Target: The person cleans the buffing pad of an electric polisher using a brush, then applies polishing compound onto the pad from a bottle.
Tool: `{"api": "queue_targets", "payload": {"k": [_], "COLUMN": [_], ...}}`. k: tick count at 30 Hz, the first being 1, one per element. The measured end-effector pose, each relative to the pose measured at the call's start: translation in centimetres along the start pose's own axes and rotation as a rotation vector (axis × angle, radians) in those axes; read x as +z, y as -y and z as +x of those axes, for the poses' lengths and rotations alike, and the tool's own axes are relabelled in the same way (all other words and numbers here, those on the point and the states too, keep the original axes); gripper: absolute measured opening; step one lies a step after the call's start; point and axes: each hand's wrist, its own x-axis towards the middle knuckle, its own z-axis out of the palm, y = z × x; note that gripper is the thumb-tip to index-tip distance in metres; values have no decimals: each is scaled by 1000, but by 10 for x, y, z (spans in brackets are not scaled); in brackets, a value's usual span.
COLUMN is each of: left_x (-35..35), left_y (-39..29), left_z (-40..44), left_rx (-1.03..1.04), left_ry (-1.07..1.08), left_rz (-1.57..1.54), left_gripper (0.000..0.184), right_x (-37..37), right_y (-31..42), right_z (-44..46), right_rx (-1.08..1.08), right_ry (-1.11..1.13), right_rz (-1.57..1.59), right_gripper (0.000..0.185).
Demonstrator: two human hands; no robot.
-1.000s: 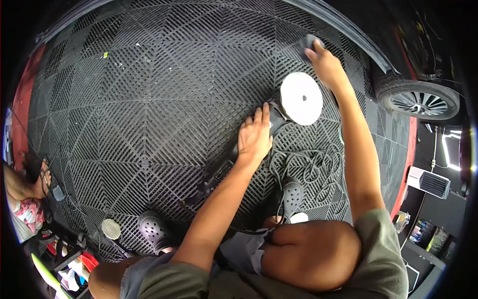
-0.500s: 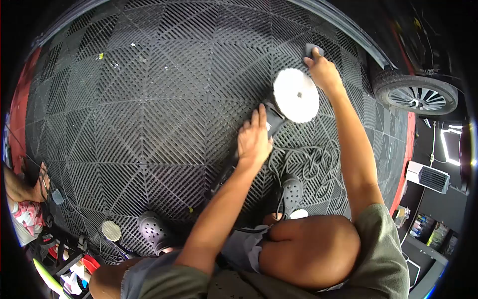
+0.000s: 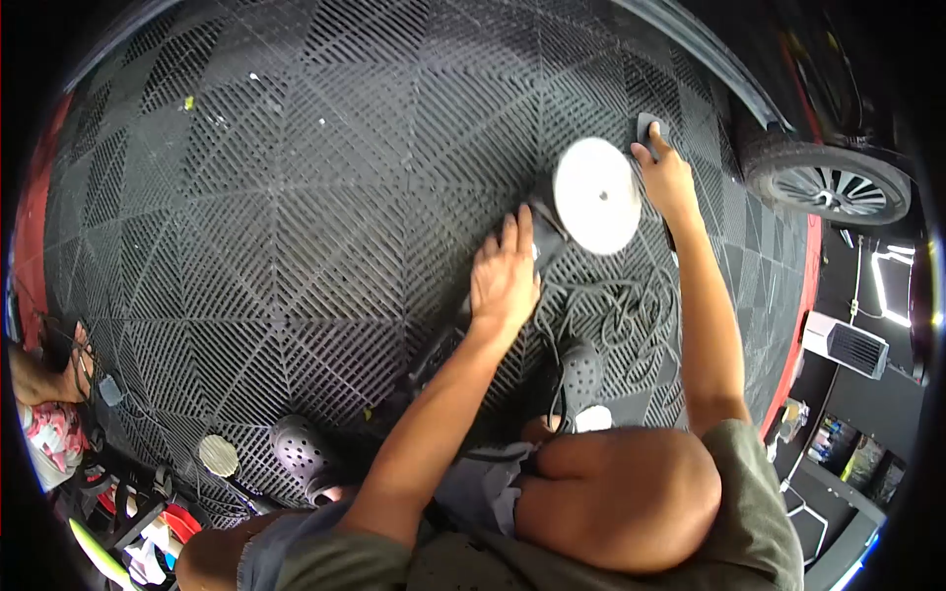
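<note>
My left hand (image 3: 506, 276) lies over the dark body of a polisher (image 3: 549, 241), fingers together and thumb along its side. The machine rests on the floor. Its round white pad (image 3: 598, 197) faces up, with a smooth, blurred rim and a small grey hole at the centre. To the right of the pad, my right hand (image 3: 669, 172) pinches a small dark grey block (image 3: 647, 128), apart from the pad. What the block is I cannot make out. A dark cord (image 3: 616, 310) lies in loose coils below the pad, near my right clog (image 3: 581, 369).
Black slatted tiles (image 3: 246, 227) cover the floor. A car wheel (image 3: 833, 187) stands at the right. Another person's foot (image 3: 79, 364) is at the left edge. Near my left clog (image 3: 301, 453) lies a round pale pad (image 3: 219, 455); another white piece (image 3: 593, 420) lies by my knee.
My right hand and the grey block have moved right and slightly down. The white pad's rim, fluffy before, now looks smooth. My left hand stays on the polisher.
</note>
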Motion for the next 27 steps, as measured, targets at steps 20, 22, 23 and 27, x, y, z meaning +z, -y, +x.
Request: {"api": "queue_targets", "payload": {"k": [20,22,23,27], "left_x": [-2,3,0,-8], "left_y": [-7,-6,-2,2], "left_z": [2,2,7,23], "left_rx": [-43,-3,-20,-75], "left_ry": [100,67,94,91], "left_rz": [24,53,17,-139], "left_gripper": [99,99,99,98], "right_x": [9,4,-8,-38], "right_y": [94,80,76,46], "right_z": [21,36,31,-48], "right_rx": [-232,-186,-113,-331], "right_ry": [39,29,26,-100], "right_rz": [-122,-61,47,332], "right_gripper": [60,63,63,62]}}
